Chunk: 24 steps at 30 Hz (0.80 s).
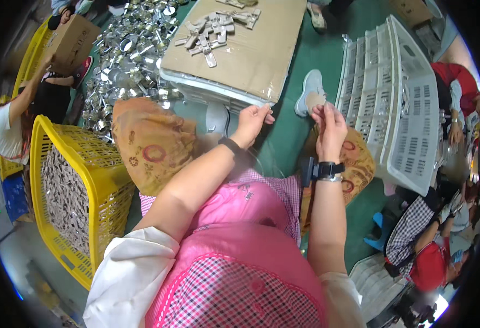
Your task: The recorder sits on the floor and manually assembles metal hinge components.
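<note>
a small tan card piece [316,99] is pinched in the right hand [330,128] grip, at its 11 o'clock; left hand [252,121], fingers loosely curled, empty, lies at 9 o'clock, near.

green floor [300,60], yellow basket [106,180], white crate [415,136].

- The small card piece [315,100] pinched by the right hand [330,127] is blurred; its kind cannot be told.
- The left hand [252,122] is smeared at the fingertips, so what is held cannot be made out.
- The cardboard sheet [253,57] is cut off by the upper edge.
- The metal parts [128,52] are too small to be told apart.
- The yellow basket [95,186] is partly hidden behind the left sleeve.
</note>
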Available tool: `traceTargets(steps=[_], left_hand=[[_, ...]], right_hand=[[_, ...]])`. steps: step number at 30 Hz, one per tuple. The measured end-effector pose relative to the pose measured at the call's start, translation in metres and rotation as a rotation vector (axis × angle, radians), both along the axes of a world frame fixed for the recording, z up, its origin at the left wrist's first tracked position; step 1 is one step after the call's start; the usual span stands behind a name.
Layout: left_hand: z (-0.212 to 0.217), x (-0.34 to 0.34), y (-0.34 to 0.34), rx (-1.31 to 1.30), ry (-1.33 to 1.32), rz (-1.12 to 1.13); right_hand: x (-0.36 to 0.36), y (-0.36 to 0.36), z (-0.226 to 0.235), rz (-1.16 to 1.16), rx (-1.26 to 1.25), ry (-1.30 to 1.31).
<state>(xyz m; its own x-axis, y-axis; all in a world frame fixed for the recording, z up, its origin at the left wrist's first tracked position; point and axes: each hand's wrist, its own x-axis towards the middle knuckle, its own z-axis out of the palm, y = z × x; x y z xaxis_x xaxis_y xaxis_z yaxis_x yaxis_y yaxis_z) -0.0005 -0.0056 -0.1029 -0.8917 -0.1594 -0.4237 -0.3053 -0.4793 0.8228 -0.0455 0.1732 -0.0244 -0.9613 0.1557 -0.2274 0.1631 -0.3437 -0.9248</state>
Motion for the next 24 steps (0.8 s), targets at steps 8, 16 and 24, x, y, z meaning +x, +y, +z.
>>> traceTargets(steps=[8, 16, 24], left_hand=[[0.001, 0.001, 0.002, 0.008, -0.020, 0.024], [0.006, 0.005, 0.006, 0.024, -0.050, 0.072], [0.011, 0.006, 0.005, 0.029, -0.092, 0.088]], right_hand=[[0.001, -0.007, -0.032, -0.040, 0.169, -0.078], [-0.044, -0.009, -0.022, 0.536, 0.099, -0.248], [-0.068, -0.004, -0.034, 0.619, 0.087, -0.305]])
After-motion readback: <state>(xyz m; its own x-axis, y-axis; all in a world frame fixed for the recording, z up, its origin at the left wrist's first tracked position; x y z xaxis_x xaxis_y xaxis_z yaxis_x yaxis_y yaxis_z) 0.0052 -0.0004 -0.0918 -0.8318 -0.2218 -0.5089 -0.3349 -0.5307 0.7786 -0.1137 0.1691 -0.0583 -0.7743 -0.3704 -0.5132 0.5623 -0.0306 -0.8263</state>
